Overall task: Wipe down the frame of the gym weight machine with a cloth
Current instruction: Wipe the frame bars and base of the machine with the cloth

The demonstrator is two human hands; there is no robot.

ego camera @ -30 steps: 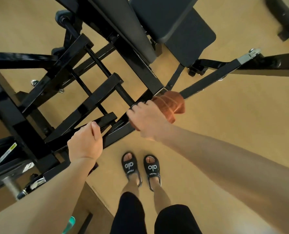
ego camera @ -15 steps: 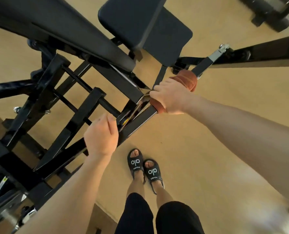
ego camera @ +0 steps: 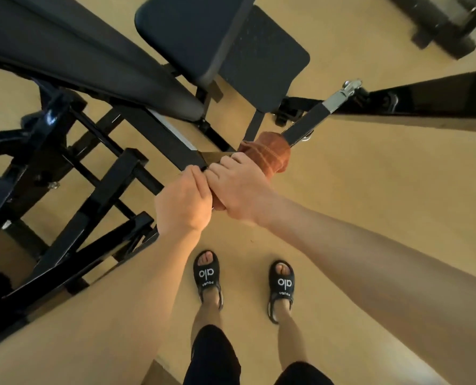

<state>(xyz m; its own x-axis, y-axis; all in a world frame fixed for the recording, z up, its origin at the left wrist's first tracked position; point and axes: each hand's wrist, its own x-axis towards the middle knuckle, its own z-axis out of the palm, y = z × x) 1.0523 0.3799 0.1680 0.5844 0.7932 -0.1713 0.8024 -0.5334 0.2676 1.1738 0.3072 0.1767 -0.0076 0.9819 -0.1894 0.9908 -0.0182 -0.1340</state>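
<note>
An orange-brown cloth with ribbed lines is bunched around a black frame bar, gripped by the right hand; the bar is gripped by the left hand just beside it

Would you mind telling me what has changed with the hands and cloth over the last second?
The left hand slid up the black bar until it met the right hand. The right hand still grips the orange cloth wrapped around that bar.
</note>
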